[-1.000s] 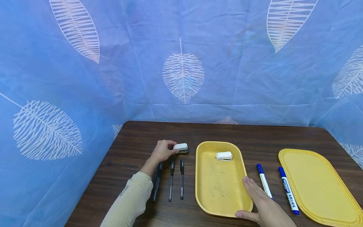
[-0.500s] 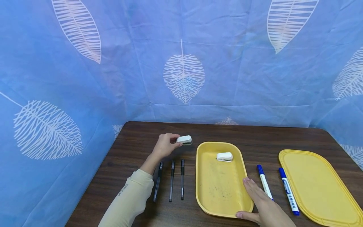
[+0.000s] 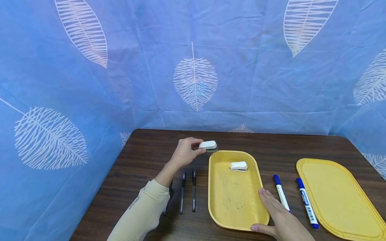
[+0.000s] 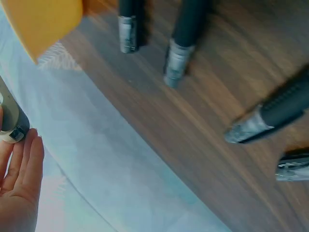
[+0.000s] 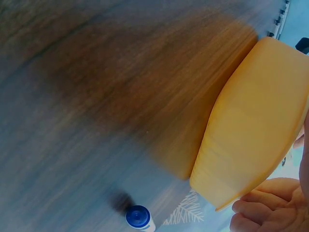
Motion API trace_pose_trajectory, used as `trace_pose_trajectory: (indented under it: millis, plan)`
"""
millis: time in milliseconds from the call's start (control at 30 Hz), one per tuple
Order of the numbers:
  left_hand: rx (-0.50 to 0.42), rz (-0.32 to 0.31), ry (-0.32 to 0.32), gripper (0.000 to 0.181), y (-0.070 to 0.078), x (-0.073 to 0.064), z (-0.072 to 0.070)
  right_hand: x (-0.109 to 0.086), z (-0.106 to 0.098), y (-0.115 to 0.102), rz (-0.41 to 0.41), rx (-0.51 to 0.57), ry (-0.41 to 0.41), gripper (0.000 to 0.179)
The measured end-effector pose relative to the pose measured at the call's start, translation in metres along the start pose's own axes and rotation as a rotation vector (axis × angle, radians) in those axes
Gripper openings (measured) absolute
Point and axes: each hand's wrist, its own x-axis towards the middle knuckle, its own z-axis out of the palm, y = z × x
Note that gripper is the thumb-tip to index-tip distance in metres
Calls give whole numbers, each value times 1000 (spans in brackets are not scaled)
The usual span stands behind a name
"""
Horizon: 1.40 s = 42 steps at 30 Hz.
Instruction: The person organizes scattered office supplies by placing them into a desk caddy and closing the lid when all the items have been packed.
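My left hand [image 3: 185, 152] pinches a white stapler [image 3: 208, 145] between thumb and fingers, raised beside the far left corner of the yellow tray [image 3: 212, 201]. In the left wrist view the held stapler [image 4: 14, 118] shows only at the left edge. Inside the tray, near its far end, lies a second white stapler [image 3: 239, 165]. My right hand [image 3: 280, 214] rests on the tray's near right corner, fingers along the right rim and thumb at the near rim. The right wrist view shows these fingers [image 5: 260, 205] against the tray's outer wall [image 5: 251, 121].
Black pens [image 3: 194, 190] lie left of the tray, one partly behind the left sleeve [image 3: 144, 207]. Right of the tray are two blue-capped white markers, the nearer one [image 3: 281, 194] and the farther one [image 3: 307, 202]. A flat yellow lid [image 3: 340, 194] lies at the far right.
My left hand has lifted the stapler off the table and carried it right and away from me, up to the tray's far left corner. The right hand and the tray stay put.
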Motion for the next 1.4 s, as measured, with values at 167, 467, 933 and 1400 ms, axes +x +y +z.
trace_pose_trajectory:
  millis: [167,467,933,1400]
  plan:
    - [6,3,-9,33,8,-1,2,0,-1,-2,7,3,-8,106]
    - [17,35,-30,30,13,-2,12,0,-5,-5,12,9,-31,106]
    - [67,101,-78,31,22,-2,29,-1,-7,-6,6,7,-50,106]
    - [116,73,-133,34,24,-4,43,-1,-6,-4,-24,8,-11,102]
